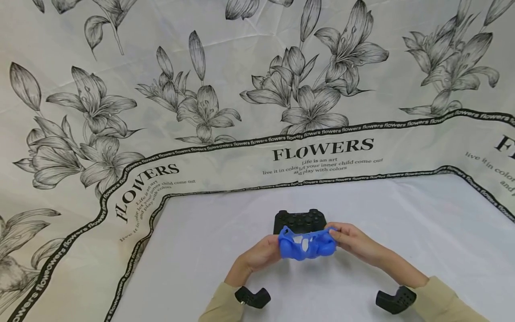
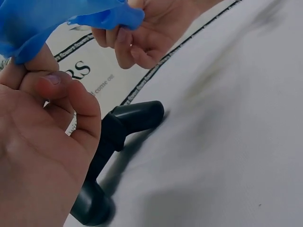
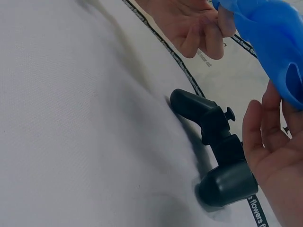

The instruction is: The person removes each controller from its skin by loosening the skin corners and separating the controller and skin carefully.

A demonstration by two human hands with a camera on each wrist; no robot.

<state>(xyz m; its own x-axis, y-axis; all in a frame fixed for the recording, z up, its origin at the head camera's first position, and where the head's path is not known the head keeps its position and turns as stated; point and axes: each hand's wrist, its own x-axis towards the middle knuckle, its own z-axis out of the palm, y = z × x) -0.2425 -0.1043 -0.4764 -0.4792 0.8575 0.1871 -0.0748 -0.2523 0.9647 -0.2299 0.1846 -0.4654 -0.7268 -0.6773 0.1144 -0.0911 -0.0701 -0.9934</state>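
Observation:
A limp blue silicone controller cover (image 1: 287, 250) is stretched between the two hands, above the white table. White shows through openings in its middle. My left hand (image 1: 262, 256) pinches one end; in the left wrist view, fingers of the left hand (image 2: 42, 137) curl at the cover's lower edge (image 2: 28, 33). My right hand (image 1: 356, 239) pinches the opposite end between thumb and fingers, near the upper corner. Just behind the cover, a black game controller (image 1: 299, 219) lies on the table, touched by neither hand. Its grips and a thumbstick show in the right wrist view (image 3: 232, 182).
A white cloth (image 1: 209, 232) covers the table. Behind it hangs a fabric backdrop (image 1: 225, 165) printed with lilies and lettering, which also curves along the left and right sides. Black wrist devices (image 1: 253, 297) sit by both sleeves.

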